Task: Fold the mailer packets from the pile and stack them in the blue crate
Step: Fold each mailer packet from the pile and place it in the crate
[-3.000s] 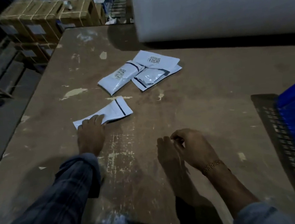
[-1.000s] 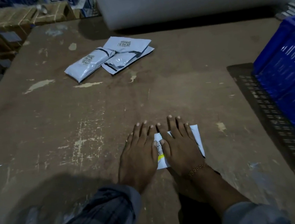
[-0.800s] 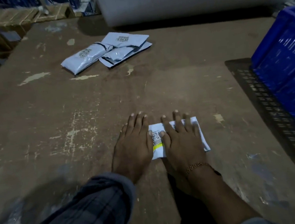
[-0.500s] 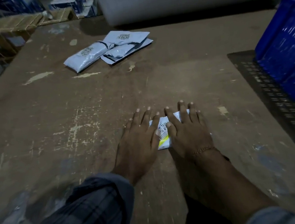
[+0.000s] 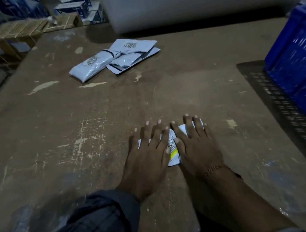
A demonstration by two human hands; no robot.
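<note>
Two flat hands press one packet; three piled.

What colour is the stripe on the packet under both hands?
Yellow, on the white packet, seen in the head view.

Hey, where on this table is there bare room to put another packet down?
Bare table lies left of the left hand, up to the pile of mailers. Another bare stretch runs between the pile and the blue crate. It is crowded where both hands, the right hand included, press the packet.

White mailer packet, yellow stripe; blue crate; brown table.
</note>
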